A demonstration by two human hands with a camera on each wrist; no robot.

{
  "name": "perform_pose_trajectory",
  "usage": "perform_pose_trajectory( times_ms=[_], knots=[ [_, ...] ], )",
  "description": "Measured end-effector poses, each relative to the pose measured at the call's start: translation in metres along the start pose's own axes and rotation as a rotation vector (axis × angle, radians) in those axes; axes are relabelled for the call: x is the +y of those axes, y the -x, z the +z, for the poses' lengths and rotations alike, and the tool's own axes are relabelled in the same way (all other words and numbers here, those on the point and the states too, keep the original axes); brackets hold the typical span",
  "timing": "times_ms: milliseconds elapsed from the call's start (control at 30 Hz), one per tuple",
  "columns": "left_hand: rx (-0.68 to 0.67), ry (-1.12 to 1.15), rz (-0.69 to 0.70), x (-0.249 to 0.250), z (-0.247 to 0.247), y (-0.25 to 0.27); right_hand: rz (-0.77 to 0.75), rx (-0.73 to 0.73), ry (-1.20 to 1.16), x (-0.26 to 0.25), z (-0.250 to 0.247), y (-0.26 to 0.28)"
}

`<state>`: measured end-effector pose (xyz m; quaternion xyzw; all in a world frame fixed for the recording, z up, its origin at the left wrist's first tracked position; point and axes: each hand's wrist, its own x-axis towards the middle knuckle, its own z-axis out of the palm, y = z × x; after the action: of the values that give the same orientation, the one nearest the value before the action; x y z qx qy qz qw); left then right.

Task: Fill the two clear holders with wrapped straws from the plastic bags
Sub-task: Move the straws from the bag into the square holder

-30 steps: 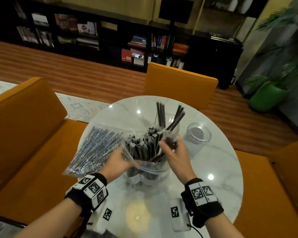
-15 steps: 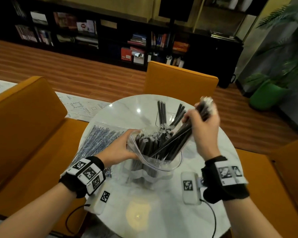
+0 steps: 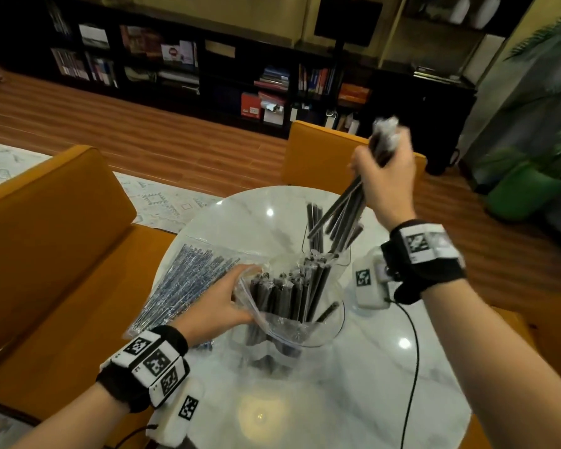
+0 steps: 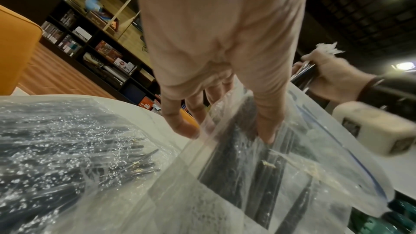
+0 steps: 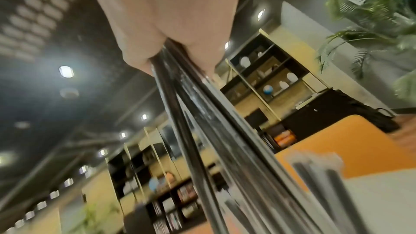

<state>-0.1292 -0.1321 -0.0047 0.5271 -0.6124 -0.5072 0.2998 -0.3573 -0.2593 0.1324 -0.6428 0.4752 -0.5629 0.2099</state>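
Observation:
An open clear plastic bag (image 3: 292, 322) stands mid-table, full of black wrapped straws (image 3: 285, 293). My left hand (image 3: 238, 288) pinches the bag's left rim; in the left wrist view the left hand (image 4: 225, 131) has fingers on both sides of the film. My right hand (image 3: 381, 160) is raised above the table's far right and grips a bunch of wrapped straws (image 3: 344, 215) that slants down-left. Below the bunch stands a clear holder (image 3: 342, 259) with a few straws (image 3: 314, 222) upright in it. The second holder is hidden. The gripped bunch (image 5: 202, 131) fills the right wrist view.
A second, sealed bag of straws (image 3: 188, 280) lies flat at the table's left. The round white marble table (image 3: 305, 400) has orange chairs (image 3: 46, 238) around it. A wrist camera cable (image 3: 413, 351) hangs over the table's right side. A green planter (image 3: 518, 192) stands far right.
My right hand reached into the bag, took a bunch of straws and lifted it up and to the right, clear of the bag. My left hand kept hold of the bag's rim.

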Motion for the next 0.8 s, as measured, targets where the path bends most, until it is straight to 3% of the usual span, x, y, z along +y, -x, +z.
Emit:
perform_pose_trajectory(
  times_ms=[133,267,333,400,500,633,800],
  knots=[
    [0.003,0.011,-0.001,-0.006,0.001,0.001,0.090,-0.095,0.119,0.052,0.030,0.021],
    [0.011,0.041,-0.023,-0.008,0.000,0.000,0.425,-0.128,0.130,0.081,0.036,0.019],
    [0.017,0.055,-0.042,-0.009,-0.001,0.000,0.513,-0.123,0.146,0.085,0.032,0.015],
    [0.017,0.069,-0.054,-0.011,-0.001,-0.002,0.500,-0.114,0.180,0.086,0.026,0.008],
    [0.019,0.071,-0.050,-0.011,-0.001,-0.002,0.339,-0.147,0.350,0.086,0.018,0.000],
    [0.044,0.046,-0.060,-0.008,-0.002,-0.004,0.175,-0.364,0.626,0.084,0.013,0.000],
    [0.077,0.035,-0.091,-0.004,-0.003,-0.004,0.119,-0.199,0.505,0.046,-0.009,0.027]
  ],
)
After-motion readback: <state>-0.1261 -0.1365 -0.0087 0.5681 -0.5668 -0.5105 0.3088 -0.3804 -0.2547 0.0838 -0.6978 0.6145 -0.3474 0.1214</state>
